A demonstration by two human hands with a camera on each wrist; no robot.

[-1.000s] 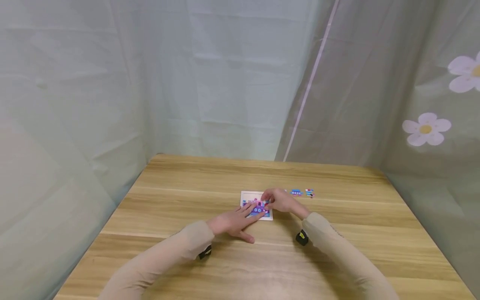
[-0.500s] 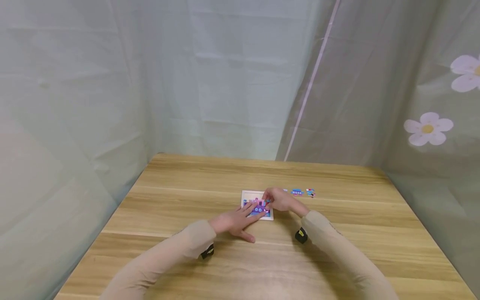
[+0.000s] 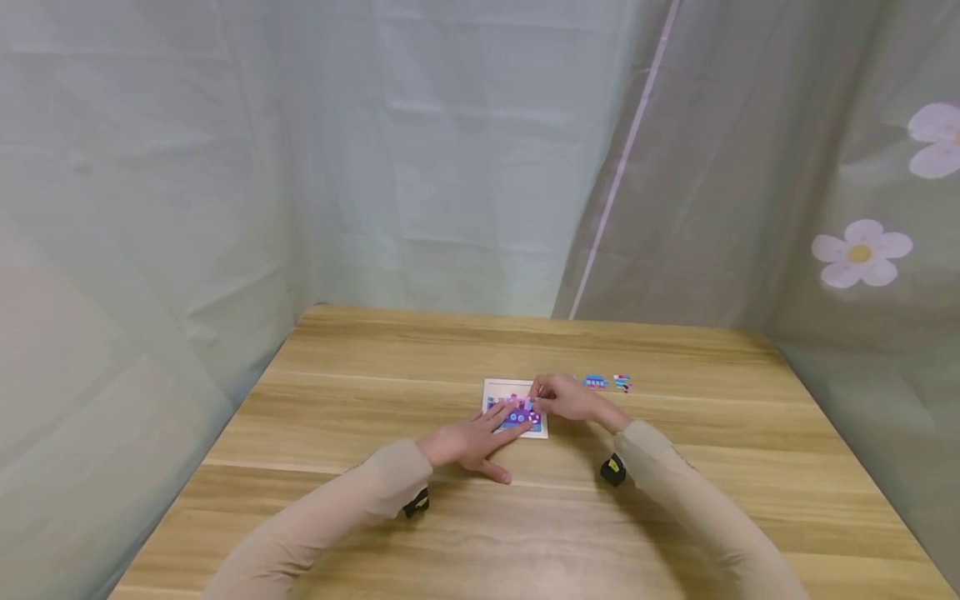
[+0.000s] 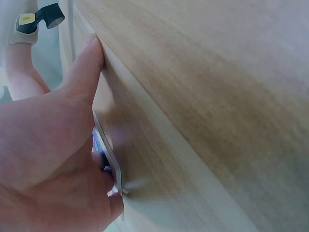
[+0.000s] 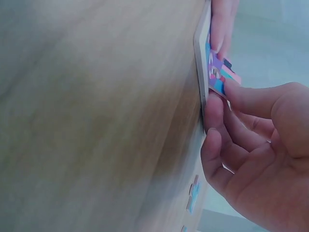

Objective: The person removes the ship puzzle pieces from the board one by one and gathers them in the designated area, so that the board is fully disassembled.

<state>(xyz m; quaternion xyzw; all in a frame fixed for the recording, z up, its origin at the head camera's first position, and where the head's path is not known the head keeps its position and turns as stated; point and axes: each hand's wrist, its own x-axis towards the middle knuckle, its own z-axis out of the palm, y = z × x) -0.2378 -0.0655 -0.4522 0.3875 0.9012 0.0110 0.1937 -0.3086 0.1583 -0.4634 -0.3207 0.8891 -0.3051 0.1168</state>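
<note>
A white-bordered puzzle board (image 3: 489, 386) with a purple, pink and blue picture lies on the wooden table. My left hand (image 3: 474, 439) rests across its left and lower part, fingers stretched over the picture and thumb out on the tabletop. At the board's right side, my right hand (image 3: 572, 398) pinches a colourful puzzle piece (image 5: 218, 76) between thumb and fingers. That piece is tilted up from the board in the right wrist view. The fingers of both hands hide part of the picture.
To the right of the board lie loose puzzle pieces, a blue one (image 3: 596, 382) and a multicoloured one (image 3: 622, 383). Another is partly hidden behind the right hand. The wooden table (image 3: 390, 350) meets hanging curtains (image 3: 465, 183) at the back and sides.
My right hand has shifted slightly to the right and its fingertips have moved a little at the board's edge. The left hand stays on the board. The view has drifted slightly.
</note>
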